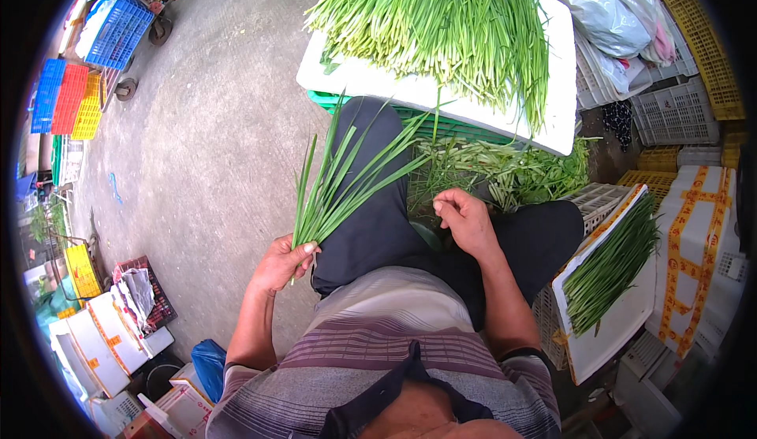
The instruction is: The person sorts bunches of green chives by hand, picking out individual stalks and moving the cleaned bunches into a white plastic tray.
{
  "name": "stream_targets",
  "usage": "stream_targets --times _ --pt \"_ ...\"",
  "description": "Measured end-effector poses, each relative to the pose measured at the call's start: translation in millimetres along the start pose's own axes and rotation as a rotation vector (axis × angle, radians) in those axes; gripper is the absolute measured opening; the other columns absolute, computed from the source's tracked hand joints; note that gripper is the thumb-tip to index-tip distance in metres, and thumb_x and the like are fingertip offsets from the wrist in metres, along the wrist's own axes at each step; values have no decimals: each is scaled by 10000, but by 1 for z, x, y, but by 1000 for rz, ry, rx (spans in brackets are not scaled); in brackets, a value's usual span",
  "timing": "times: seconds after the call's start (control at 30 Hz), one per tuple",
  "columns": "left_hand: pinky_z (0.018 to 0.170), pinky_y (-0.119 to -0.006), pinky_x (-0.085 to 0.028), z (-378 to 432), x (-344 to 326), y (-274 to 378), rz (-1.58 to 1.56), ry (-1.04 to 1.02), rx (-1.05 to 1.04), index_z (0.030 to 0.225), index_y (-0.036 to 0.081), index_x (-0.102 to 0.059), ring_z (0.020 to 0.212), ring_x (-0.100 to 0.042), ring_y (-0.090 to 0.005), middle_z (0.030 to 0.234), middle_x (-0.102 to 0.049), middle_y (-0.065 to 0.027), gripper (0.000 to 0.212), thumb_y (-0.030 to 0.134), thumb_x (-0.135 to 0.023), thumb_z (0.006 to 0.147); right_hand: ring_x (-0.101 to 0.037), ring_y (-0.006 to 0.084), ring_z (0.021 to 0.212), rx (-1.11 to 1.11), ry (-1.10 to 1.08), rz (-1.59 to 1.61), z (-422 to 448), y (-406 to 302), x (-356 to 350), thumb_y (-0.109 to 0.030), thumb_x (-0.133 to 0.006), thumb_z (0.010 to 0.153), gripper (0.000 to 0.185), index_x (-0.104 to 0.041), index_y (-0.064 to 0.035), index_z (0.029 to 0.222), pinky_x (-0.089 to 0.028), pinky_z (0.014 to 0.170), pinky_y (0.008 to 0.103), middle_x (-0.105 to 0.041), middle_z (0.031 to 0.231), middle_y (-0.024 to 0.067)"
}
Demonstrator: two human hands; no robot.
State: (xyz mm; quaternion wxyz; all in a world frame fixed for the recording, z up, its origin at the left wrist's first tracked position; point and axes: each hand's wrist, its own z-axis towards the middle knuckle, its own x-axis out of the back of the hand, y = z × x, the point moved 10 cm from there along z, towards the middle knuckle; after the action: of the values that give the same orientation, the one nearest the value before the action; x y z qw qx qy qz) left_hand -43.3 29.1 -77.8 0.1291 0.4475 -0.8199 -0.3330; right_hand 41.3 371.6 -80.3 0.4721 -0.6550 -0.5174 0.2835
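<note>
My left hand (290, 259) grips a small bunch of green garlic chives (337, 193) near its cut ends, and the leaves fan out over my knee. Above my other thigh, my right hand (464, 217) has its fingers curled with thumb and index finger close together; whether something thin is between them I cannot tell. A large heap of chives (437, 25) lies on a white foam board (319, 72) in front of me. Loose trimmed leaves and stalks (520, 173) are piled below that board. More chives (612, 264) lie in a foam box lid (621, 326) to my right.
Green crates (473, 127) support the foam board. At the right stand a taped foam box (689, 261), a grey crate (674, 111) and yellow crates (701, 37). Coloured crates (70, 99) and a wheeled cart (127, 87) are at the far left. Foam boxes (103, 338) and a blue bag (207, 365) sit lower left.
</note>
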Motion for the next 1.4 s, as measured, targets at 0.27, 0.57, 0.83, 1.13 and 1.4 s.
stream_targets --times 0.27,0.57,0.83,1.13,1.4 --pt "447 -228 -371 -1 0 3 -5 -23 -28 930 28 -679 500 -468 -73 633 -547 9 198 223 -669 961 -656 275 796 381 186 -327 25 -74 31 -107 -621 929 173 -661 10 1049 -508 706 357 -681 926 145" --pt "457 -224 -378 -1 3 6 27 -41 -32 936 34 -682 501 -466 -72 638 -555 7 189 220 -665 963 -682 263 856 544 -162 -454 64 -71 -5 -129 -574 956 297 -645 -19 1222 -520 790 352 -710 976 154" --pt "453 -222 -384 -1 8 2 29 -33 -24 927 38 -682 490 -473 -70 627 -555 12 189 224 -668 960 -664 379 904 228 -352 -485 67 -30 -6 -185 -546 934 249 -663 -10 1067 -514 811 428 -698 945 197" --pt "449 -224 -384 0 9 1 22 -26 -44 940 37 -669 501 -481 -75 636 -556 3 205 240 -670 960 -539 117 635 197 -223 -316 74 -10 1 -111 -524 961 222 -615 11 1122 -466 607 279 -634 807 50" --pt "467 -242 -377 -1 9 1 24 -19 -46 918 34 -642 513 -477 -93 633 -550 -12 234 263 -684 944 -526 81 642 125 -338 -216 69 -7 -6 -90 -538 964 289 -616 5 1226 -459 598 249 -625 851 9"
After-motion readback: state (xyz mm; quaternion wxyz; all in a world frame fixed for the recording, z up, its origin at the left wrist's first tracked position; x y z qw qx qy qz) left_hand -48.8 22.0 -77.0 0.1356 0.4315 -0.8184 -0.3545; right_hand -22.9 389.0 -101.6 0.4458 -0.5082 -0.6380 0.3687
